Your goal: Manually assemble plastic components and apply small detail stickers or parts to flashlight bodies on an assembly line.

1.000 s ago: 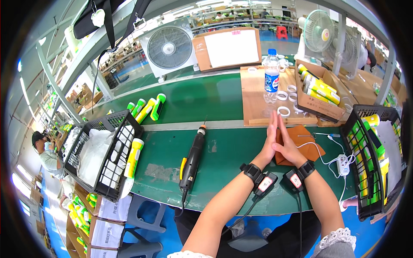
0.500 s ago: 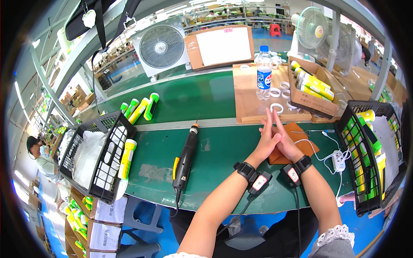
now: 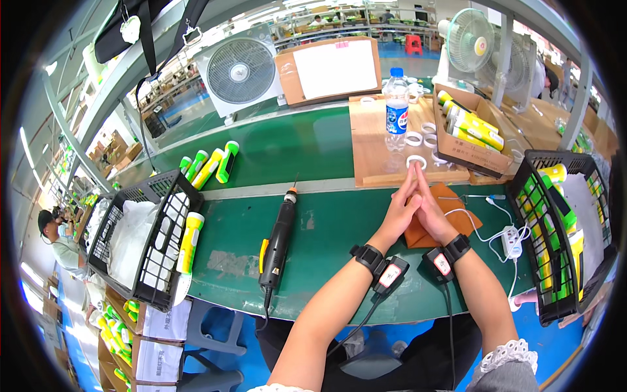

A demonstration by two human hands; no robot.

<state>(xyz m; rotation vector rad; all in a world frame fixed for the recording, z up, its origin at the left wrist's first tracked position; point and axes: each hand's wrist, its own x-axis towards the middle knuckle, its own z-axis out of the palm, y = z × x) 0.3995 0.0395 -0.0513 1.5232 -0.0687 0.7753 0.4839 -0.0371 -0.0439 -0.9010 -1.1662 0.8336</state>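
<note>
STEP: pausing, left hand (image 3: pixel 400 210) and right hand (image 3: pixel 431 210) pressing flat palm to palm, holding nothing | PLACE: hovering over brown leather-like pad (image 3: pixel 457 215) on green desk (image 3: pixel 326 222) | NEXT: likely needing hands parting, reaching toward black-and-yellow electric screwdriver (image 3: pixel 277 240) lying well left

Green workbench (image 3: pixel 326 228) carries: black-and-yellow electric screwdriver (image 3: pixel 277 240); black wire basket (image 3: pixel 140 238) at left; second black basket (image 3: pixel 562 235) at right; brown leather pad (image 3: pixel 450 215); white power strip (image 3: pixel 511 241); wooden board (image 3: pixel 372 147); yellow-green cylinders (image 3: pixel 209 164) lying loose behind the left basket.
</note>
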